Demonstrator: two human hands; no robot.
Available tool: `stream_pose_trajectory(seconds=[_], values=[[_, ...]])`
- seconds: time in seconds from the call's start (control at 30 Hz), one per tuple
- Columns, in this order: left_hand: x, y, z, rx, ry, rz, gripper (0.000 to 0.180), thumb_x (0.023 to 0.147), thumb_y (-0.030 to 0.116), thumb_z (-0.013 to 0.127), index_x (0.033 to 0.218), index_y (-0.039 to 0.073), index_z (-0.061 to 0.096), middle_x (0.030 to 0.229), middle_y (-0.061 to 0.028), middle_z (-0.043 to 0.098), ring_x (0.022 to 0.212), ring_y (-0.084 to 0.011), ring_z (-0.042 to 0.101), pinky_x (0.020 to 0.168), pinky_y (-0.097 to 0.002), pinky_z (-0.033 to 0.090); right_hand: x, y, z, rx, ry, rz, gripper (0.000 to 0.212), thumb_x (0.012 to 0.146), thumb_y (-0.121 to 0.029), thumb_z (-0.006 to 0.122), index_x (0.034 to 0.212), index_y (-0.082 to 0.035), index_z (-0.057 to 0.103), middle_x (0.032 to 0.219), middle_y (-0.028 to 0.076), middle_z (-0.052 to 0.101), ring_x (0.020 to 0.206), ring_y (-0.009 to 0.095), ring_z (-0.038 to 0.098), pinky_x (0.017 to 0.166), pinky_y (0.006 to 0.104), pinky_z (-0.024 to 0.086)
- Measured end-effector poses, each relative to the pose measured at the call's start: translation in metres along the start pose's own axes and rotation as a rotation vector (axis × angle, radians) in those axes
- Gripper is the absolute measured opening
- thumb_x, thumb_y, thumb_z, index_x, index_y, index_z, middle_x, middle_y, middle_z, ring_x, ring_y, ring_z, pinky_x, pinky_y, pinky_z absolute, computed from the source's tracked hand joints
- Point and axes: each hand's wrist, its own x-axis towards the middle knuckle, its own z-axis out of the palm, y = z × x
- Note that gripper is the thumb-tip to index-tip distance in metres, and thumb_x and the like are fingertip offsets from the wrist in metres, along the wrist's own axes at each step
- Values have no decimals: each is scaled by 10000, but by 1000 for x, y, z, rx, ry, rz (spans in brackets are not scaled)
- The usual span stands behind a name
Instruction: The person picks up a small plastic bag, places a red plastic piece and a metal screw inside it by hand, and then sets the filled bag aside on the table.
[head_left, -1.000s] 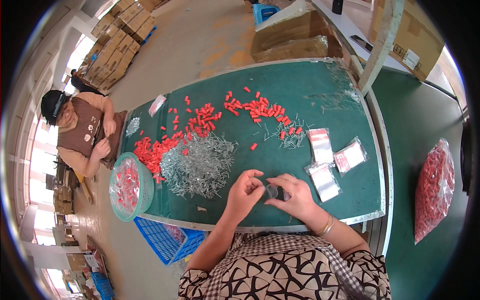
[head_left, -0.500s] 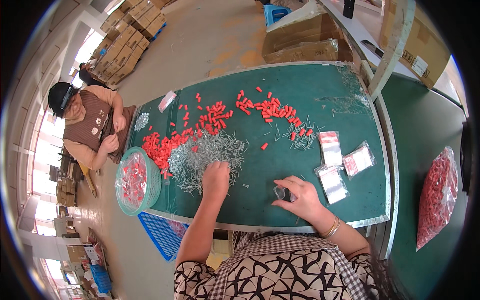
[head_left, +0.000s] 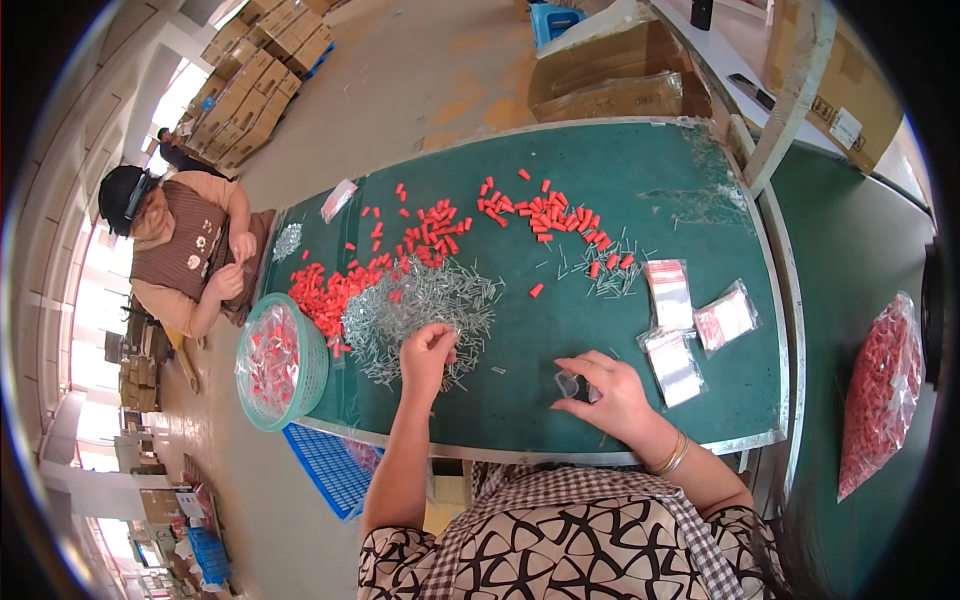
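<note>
My left hand [head_left: 427, 358] is at the near edge of a heap of small silver nails [head_left: 425, 310], fingers pinched together; what is between them is too small to make out. To its right, my right hand [head_left: 610, 395] holds a small clear plastic bag [head_left: 568, 384] between thumb and fingers, with the bag's mouth spread. Red tapered plastic plugs [head_left: 325, 305] lie against the heap's left side. More red plugs [head_left: 555, 212] are scattered further back, beside a smaller patch of nails [head_left: 615, 280]. Filled clear packets [head_left: 672, 368] rest right of my right hand.
A green basket [head_left: 318, 375] with bagged red plugs stands at the table's left edge, above a blue crate [head_left: 322, 470]. A co-worker [head_left: 195, 250] works at the far left. A big bag of red plugs [head_left: 878, 400] sits on the right surface. Cardboard boxes [head_left: 620, 80] stand behind.
My left hand has drawn back slightly from the nail heap and turned, its fingers closing into a pinch. My right hand keeps the bag in nearly the same place. The whole view has shifted a little.
</note>
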Motion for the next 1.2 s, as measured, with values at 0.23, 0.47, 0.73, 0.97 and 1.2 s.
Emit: stream_pose_trajectory(seconds=[0.23,0.47,0.73,0.97,1.2], values=[[-20,12,13,-509,-172,-153,117,894,70,609,975,-9,634,791,-43,629,642,-105,581,590,-240,489,0,6,2,-16,38,-35,486,648,-232,825,1075,-83,645,884,55,628,644,230,604,590,316,501],[-45,39,39,-703,-422,-191,94,921,93,591,940,2,603,828,-52,603,659,-117,569,610,-257,484,2,1,-1,-19,-1,20,495,649,-237,821,1086,-90,643,883,46,625,630,223,599,585,316,497],[-71,67,57,-339,-441,-15,65,889,38,600,902,-13,638,764,-28,624,661,-74,566,619,-219,468,2,0,0,15,21,1,505,643,-222,824,1092,-84,640,885,52,624,642,228,606,589,321,498],[-83,74,71,-46,-389,240,112,848,-4,643,959,-11,652,787,-13,636,702,-63,589,619,-206,476,0,4,1,-14,45,-23,497,638,-192,822,1083,-75,636,892,62,623,684,246,624,605,333,505],[-86,79,69,-51,-345,236,132,826,-17,665,957,-5,655,787,-14,634,706,-66,592,621,-208,475,1,4,0,-9,59,-37,509,637,-204,827,1090,-73,635,899,66,627,721,248,631,621,333,508]])
